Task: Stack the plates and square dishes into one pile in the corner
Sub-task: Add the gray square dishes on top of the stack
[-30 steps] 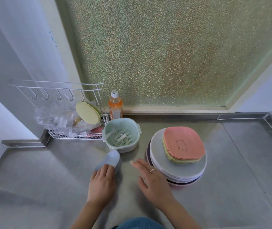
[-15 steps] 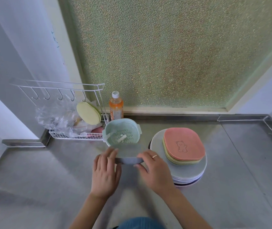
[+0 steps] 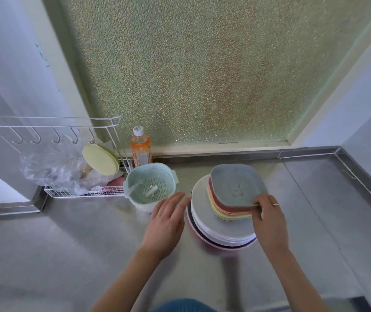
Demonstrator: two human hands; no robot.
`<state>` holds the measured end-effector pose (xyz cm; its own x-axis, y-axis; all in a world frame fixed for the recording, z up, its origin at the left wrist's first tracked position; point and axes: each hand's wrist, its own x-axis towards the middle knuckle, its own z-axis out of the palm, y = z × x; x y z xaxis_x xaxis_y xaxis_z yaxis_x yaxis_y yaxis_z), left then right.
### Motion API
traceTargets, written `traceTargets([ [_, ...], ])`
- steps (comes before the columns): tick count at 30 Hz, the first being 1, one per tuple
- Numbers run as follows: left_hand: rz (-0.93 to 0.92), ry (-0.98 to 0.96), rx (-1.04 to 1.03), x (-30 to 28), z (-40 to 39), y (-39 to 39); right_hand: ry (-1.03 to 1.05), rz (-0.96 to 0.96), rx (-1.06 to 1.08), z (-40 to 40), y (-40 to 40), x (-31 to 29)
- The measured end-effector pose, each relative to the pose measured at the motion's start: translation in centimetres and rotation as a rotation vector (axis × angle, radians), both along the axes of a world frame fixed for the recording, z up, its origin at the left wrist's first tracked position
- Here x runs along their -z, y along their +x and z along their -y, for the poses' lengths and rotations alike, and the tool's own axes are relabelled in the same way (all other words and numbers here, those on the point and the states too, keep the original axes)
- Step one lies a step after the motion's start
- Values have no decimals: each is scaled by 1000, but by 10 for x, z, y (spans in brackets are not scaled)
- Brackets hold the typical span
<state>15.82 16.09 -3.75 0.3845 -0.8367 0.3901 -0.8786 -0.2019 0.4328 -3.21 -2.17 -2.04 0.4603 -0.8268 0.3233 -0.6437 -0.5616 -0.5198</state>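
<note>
A grey-blue square dish (image 3: 236,183) with a small bear print lies on top of the pink, yellow and green square dishes (image 3: 227,211). Those sit on a pile of round white and pink plates (image 3: 211,230) on the steel counter. My right hand (image 3: 269,212) pinches the near right edge of the grey-blue dish. My left hand (image 3: 168,218) hovers flat, fingers spread, just left of the plate pile and holds nothing.
A mint colander bowl (image 3: 149,186) stands left of the pile, touching distance from my left hand. Behind it is an orange bottle (image 3: 140,149). A white wire rack (image 3: 67,154) with a plastic bag and a yellow lid fills the left corner. The counter's raised rim (image 3: 360,176) runs along the right.
The grey-blue dish, held in both hands in front of the colander, moved right onto the square dish stack. My left hand let go; my right hand still holds its edge.
</note>
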Motion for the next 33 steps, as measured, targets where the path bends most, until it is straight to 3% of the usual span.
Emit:
traceTargets([
  [8,-42,50,64,4,20,-19,132,-2,-53,13,-3,8],
  [11,-108,43,32,7,23,-24,165,17,-76,20,-7,10],
  [15,-293,-17,-31,-4,33,-29,163,-94,-205,27,-4,8],
  [16,-356,-33,-43,-7,38,-29,208,-65,-214,27,-3,8],
  [20,-569,-46,-125,-22,62,-29,529,384,-21,28,4,0],
  [24,-768,141,-125,-24,88,-32,572,245,-7,32,11,3],
  [28,-766,215,-83,-16,98,-41,496,152,-38,31,10,10],
  [33,-789,161,-108,-9,99,-43,603,277,-51,37,4,10],
])
